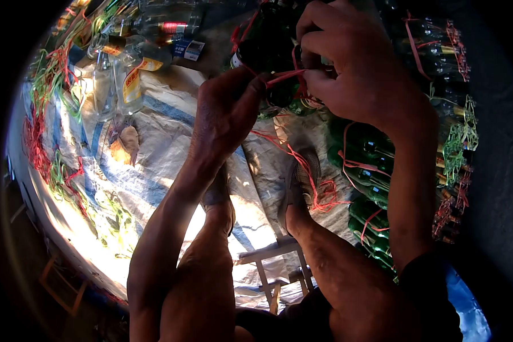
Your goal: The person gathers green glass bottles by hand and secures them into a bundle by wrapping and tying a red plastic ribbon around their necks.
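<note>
Pink-red plastic string (pixel 285 76) is stretched between my two hands, over a cluster of dark green glass bottles (pixel 271 43). My left hand (pixel 228 105) pinches one end of it between thumb and finger. The fingers of my right hand (pixel 345 65) are curled, with thumb and forefinger closed on the other side of the string. From the cluster a loose tail of red string (pixel 308 165) runs down beside my foot and ends in a tangle. Shadow hides much of the bottles beneath my hands.
Clear glass bottles (pixel 132 85) with yellow labels lie at upper left, near tangled green and red strings (pixel 40 137). Green bottles (pixel 370 165) tied with pink string lie at right. A pale sheet (pixel 165 142) with blue stripes covers the ground. A small stool (pixel 262 268) stands between my legs.
</note>
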Demonstrator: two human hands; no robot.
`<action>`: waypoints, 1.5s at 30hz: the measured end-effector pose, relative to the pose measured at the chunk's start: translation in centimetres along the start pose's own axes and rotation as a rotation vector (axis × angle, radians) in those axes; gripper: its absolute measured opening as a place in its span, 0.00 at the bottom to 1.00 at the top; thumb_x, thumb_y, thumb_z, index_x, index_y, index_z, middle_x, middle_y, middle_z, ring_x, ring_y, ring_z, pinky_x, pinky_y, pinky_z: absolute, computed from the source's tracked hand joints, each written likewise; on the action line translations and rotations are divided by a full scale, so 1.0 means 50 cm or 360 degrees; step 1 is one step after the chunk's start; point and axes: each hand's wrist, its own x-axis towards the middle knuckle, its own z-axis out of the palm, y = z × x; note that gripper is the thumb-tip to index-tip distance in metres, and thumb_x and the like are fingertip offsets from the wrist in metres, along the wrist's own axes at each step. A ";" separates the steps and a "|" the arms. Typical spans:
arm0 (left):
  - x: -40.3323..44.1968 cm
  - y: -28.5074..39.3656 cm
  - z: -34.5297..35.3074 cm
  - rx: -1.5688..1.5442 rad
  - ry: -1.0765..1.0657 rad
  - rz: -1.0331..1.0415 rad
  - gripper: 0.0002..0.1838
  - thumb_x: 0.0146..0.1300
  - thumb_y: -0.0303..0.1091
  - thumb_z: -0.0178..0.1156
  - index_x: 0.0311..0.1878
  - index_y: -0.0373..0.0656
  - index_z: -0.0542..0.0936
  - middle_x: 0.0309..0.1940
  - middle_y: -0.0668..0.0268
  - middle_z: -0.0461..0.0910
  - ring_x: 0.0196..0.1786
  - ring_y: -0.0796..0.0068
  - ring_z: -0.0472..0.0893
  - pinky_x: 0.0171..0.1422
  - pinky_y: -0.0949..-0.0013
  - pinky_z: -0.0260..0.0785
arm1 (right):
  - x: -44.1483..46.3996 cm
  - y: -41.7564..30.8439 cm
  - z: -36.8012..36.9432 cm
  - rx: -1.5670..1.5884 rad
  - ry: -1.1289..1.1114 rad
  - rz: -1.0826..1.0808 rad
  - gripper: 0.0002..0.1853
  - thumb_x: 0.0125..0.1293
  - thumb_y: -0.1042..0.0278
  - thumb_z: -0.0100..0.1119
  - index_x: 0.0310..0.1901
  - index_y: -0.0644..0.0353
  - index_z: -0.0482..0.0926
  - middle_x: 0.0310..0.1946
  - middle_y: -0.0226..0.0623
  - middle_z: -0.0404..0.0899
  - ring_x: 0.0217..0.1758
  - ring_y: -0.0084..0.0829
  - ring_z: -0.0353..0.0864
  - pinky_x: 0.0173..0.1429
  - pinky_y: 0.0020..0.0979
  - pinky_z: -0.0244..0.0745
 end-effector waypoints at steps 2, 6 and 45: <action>0.002 -0.005 0.000 -0.0035 -0.0015 0.0037 0.13 0.80 0.35 0.64 0.54 0.33 0.88 0.34 0.70 0.88 0.40 0.87 0.77 0.44 0.74 0.72 | -0.006 0.012 0.000 -0.0039 0.0110 0.0015 0.05 0.59 0.78 0.65 0.28 0.67 0.79 0.42 0.41 0.73 0.50 0.41 0.72 0.58 0.42 0.70; 0.001 -0.003 0.007 -0.0156 -0.0008 0.0031 0.13 0.80 0.34 0.64 0.56 0.33 0.87 0.37 0.69 0.89 0.42 0.87 0.78 0.46 0.74 0.73 | -0.023 0.037 0.012 0.0030 0.0240 0.0055 0.03 0.60 0.77 0.66 0.33 0.67 0.82 0.40 0.45 0.80 0.49 0.46 0.79 0.57 0.45 0.74; -0.008 0.007 -0.028 0.0119 0.0217 -0.0026 0.10 0.75 0.32 0.70 0.50 0.34 0.88 0.41 0.66 0.90 0.46 0.82 0.84 0.54 0.74 0.75 | -0.004 0.134 0.090 -0.0236 0.0226 0.0154 0.10 0.70 0.69 0.65 0.49 0.58 0.88 0.36 0.47 0.87 0.42 0.53 0.88 0.50 0.46 0.82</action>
